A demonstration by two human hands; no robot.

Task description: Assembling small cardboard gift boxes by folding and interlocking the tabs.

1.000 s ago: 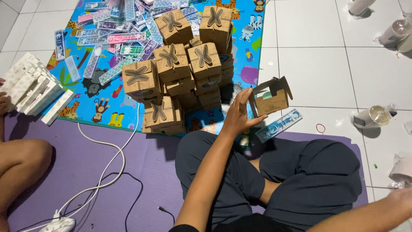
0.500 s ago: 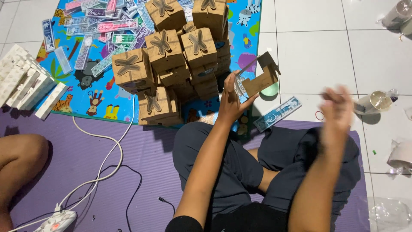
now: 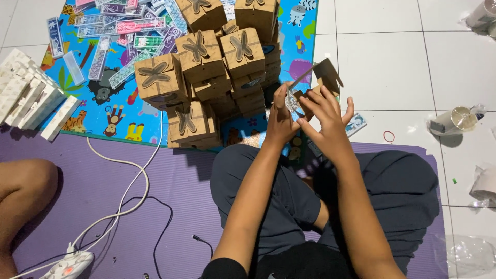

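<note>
An open brown cardboard box (image 3: 318, 82) is held up in front of the person, above the crossed legs and the purple mat (image 3: 129, 175), just to the right of a stack of closed brown boxes with butterfly-shaped tops (image 3: 206, 77). The left hand (image 3: 281, 121) is wrapped round the box's near left side, thumb and fingers closed on the card. The right hand (image 3: 325, 121) is spread, its fingers fanned out and pressed against the box's front and its raised flap; whether anything small is pinched between them cannot be told. Something pale and shiny shows at the box's mouth, but what it is cannot be made out. The step in hand is judged to be the assembling or filling of this one box, with its top flaps not yet folded shut like those of the stack. For the next move, the box would need to be kept steady by the left hand while the loose flaps are folded in by the right, with care that the thin card is not creased. A flat patterned packet (image 3: 355, 125) lies on the white tiled floor (image 3: 387, 62) just beyond the right hand, and more such packets (image 3: 119, 31) are scattered on the blue play mat (image 3: 111, 111).
</note>
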